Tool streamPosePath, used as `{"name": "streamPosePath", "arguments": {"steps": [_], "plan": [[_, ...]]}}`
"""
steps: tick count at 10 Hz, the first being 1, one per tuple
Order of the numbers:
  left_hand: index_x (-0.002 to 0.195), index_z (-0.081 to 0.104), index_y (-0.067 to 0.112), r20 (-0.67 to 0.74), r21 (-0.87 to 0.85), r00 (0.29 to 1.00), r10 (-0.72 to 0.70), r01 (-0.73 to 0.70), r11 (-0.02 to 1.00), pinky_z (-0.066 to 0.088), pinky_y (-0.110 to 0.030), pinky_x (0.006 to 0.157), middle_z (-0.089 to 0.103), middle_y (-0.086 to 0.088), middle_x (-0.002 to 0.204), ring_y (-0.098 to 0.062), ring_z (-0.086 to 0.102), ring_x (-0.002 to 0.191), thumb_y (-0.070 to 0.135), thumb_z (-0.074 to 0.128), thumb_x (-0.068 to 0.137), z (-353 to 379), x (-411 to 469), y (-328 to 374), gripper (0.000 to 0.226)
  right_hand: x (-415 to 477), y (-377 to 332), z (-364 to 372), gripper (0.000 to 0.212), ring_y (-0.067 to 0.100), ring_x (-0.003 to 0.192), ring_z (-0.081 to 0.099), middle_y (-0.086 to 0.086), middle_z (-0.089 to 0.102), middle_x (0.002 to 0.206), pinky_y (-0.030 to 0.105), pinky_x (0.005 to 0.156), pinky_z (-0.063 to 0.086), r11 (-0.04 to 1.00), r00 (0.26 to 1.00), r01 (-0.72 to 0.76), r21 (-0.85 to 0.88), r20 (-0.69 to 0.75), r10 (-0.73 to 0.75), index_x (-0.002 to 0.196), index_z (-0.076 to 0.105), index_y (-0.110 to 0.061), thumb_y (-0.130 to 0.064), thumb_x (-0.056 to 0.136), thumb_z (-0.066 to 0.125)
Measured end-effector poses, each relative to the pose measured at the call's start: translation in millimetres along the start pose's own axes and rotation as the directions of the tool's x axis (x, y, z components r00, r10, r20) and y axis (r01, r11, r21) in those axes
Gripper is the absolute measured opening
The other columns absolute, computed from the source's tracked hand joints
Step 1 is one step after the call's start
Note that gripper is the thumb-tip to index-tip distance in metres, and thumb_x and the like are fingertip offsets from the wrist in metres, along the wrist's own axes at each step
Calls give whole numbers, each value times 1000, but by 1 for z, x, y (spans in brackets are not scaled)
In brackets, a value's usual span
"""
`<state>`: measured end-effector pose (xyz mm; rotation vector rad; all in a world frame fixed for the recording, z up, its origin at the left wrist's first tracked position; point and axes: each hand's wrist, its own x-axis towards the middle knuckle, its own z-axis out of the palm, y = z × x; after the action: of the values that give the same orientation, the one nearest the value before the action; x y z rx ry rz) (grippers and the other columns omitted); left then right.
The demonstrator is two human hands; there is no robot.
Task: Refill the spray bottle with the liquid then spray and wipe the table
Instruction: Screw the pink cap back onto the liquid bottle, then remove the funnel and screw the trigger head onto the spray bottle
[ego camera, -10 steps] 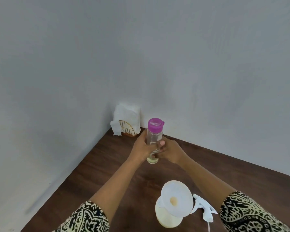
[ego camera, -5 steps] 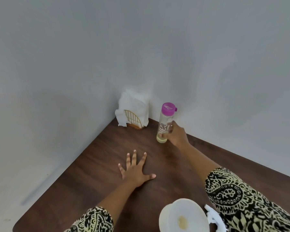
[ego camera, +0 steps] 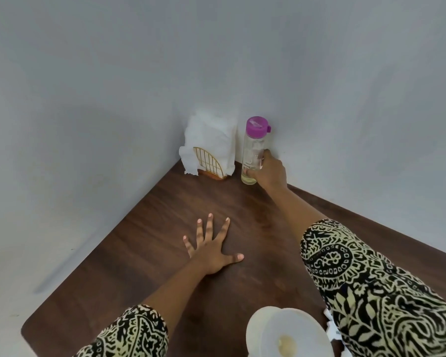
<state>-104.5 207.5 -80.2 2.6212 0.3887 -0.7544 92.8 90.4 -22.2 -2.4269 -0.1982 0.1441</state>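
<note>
The right hand [ego camera: 268, 171] is curled round the lower half of a clear bottle [ego camera: 252, 148] with a pink cap [ego camera: 256, 127]. The bottle stands upright on the worktop [ego camera: 139, 253] in the far corner, upper middle of the frame, just beside a napkin holder [ego camera: 209, 161]. A little pale liquid shows at the bottle's base. The left hand [ego camera: 211, 251] lies flat on the worktop at mid-frame, fingers spread, holding nothing.

With the cap on and the bottle set back there, pouring looks finished. The next move probably turns on the white funnel [ego camera: 289, 333] at the bottom edge of the frame. It stands upright with its mouth facing up and hides whatever it sits in, presumably the spray bottle. It lies toward the person from both hands, and the left hand is nearer.

Counted: one clear bottle, one funnel, one napkin holder, two hands.
</note>
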Motion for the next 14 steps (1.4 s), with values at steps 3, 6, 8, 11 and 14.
{"name": "streamPosePath", "arguments": {"steps": [3,6,8,11,14], "plan": [[144,-18,53,7,-10,1000,-3,3,1000,-12,-66,108,-39,5,152,-27,-35,140,81,50,72,-5,-4,2,103,-15,-3,-22,81,33,109,59,13,60,119,37,80,47,990,992,-122,-65,26,124,130,35,-6,-40,72,80],[152,20,33,-62,-451,997,53,-76,889,19,-45,117,11,-5,162,-27,14,148,47,68,83,-34,-50,13,86,-124,9,-122,51,28,88,67,8,68,99,41,83,55,995,995,-101,28,18,100,117,51,-17,-38,76,74],[130,54,26,-287,-721,948,134,-306,622,42,-27,101,59,-1,132,-18,51,127,16,67,89,-9,-145,4,44,-265,16,-180,8,12,57,59,-1,67,75,24,55,50,956,992,-108,273,97,84,90,65,-17,-24,85,63],[93,73,12,-241,-942,963,-122,-202,269,53,-30,59,71,0,72,-15,61,63,20,67,90,1,-244,45,11,-360,29,-145,9,11,56,61,2,66,79,23,51,53,850,959,-254,462,232,161,100,64,-17,-18,93,58],[86,75,11,-326,-908,938,-119,-276,314,52,-23,51,69,-5,70,-10,59,55,9,70,86,-4,-255,58,6,-365,18,-131,20,14,59,61,12,68,84,23,54,53,749,967,-245,616,209,144,114,63,-15,-15,96,54]]}}
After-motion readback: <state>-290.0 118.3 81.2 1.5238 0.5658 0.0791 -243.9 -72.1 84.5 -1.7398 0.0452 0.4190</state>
